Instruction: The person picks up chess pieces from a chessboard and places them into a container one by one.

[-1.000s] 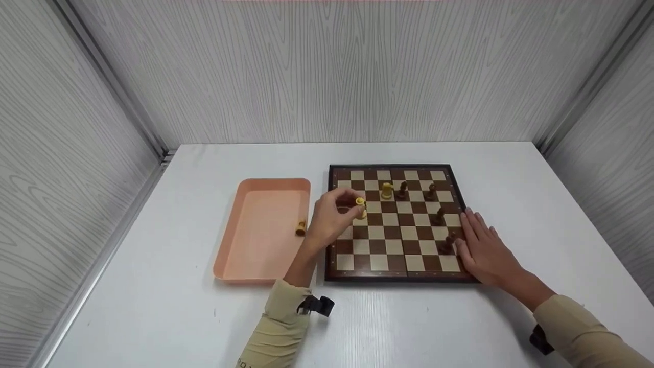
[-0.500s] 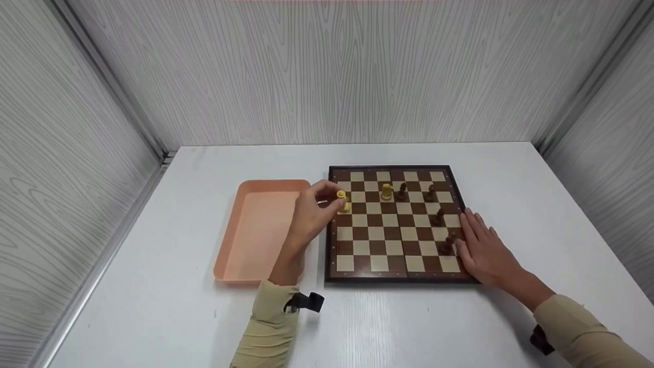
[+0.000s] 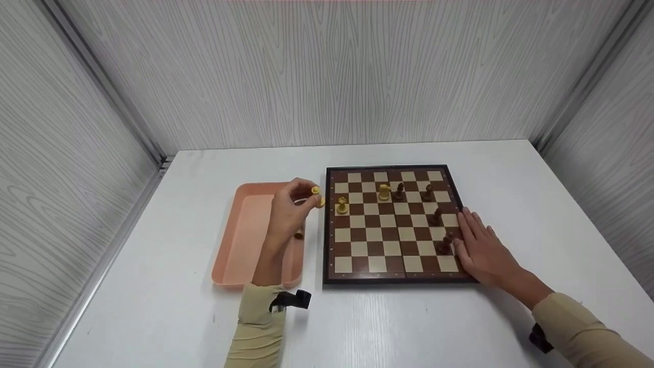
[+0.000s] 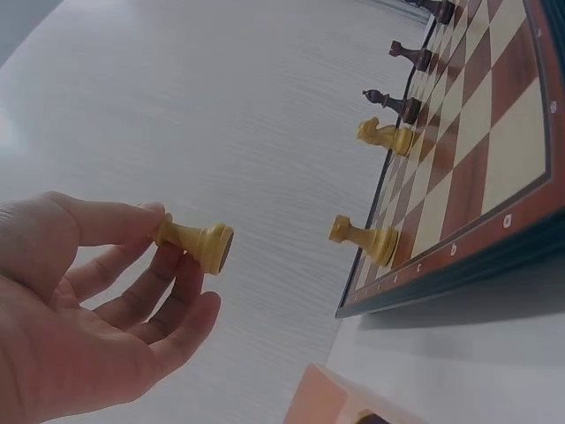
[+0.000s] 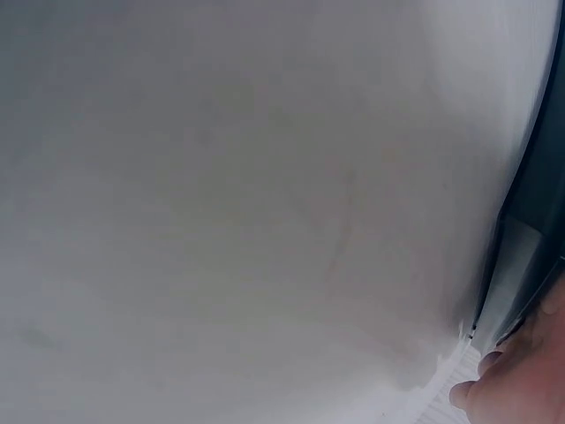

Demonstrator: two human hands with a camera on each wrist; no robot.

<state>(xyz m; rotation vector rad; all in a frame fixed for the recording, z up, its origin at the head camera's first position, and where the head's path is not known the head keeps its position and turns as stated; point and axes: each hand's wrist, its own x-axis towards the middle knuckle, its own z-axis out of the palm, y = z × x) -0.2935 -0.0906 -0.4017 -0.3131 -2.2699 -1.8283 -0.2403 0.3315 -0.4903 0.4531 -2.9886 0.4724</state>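
Note:
My left hand [image 3: 287, 212] pinches a yellow chess piece [image 4: 196, 243] between thumb and fingers, in the gap between tray and board. Its flared base points away from the palm; the fingertips cover much of its top. A yellow rook [image 3: 342, 206] stands near the left edge of the chessboard [image 3: 365, 279]. Farther back are a yellow knight [image 3: 383, 192] and a dark bishop [image 4: 397, 104]. A dark rook [image 3: 428, 193] and two more dark pieces stand toward the right. My right hand [image 3: 485, 251] rests with extended fingers along the board's right edge.
A shallow pink tray [image 3: 225, 245] sits left of the board, partly behind my left forearm. Inside it, a yellow piece with a dark underside [image 3: 299, 234] lies on its side. Pale grain-patterned panels [image 3: 332, 76] enclose the white table at the back and sides.
My left hand has moved left with the pinched piece, from over the board to beside the tray. The yellow rook is now in plain sight. The right hand stays put.

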